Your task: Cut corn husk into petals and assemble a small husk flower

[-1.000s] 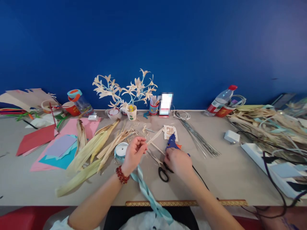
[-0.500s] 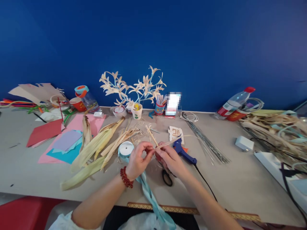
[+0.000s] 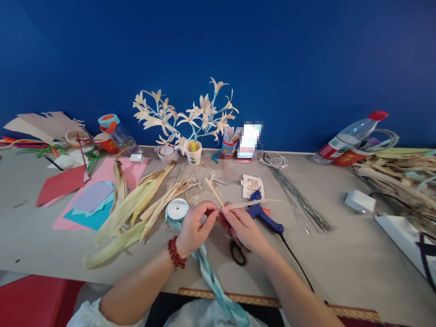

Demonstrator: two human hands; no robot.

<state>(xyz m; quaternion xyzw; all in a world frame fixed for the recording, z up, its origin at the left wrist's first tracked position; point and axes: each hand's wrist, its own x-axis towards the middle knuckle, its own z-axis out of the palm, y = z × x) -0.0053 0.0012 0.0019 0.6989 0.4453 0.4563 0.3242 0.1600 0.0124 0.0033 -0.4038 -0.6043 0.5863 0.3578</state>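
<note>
Right now, my right hand [image 3: 242, 228] grips a thin pale stick [image 3: 214, 193] between both hands, its long axis toward eleven o'clock; a husk strip [image 3: 245, 204] trails toward three. My left hand's [image 3: 193, 227] fingers pinch closed near its lower end, contents unclear.

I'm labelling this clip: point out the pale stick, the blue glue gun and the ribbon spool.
Pale stick [image 3: 214, 192]: head view, middle of its exposed length.
Blue glue gun [image 3: 269, 221]: head view, handle.
Ribbon spool [image 3: 175, 211]: head view, white face.
</note>
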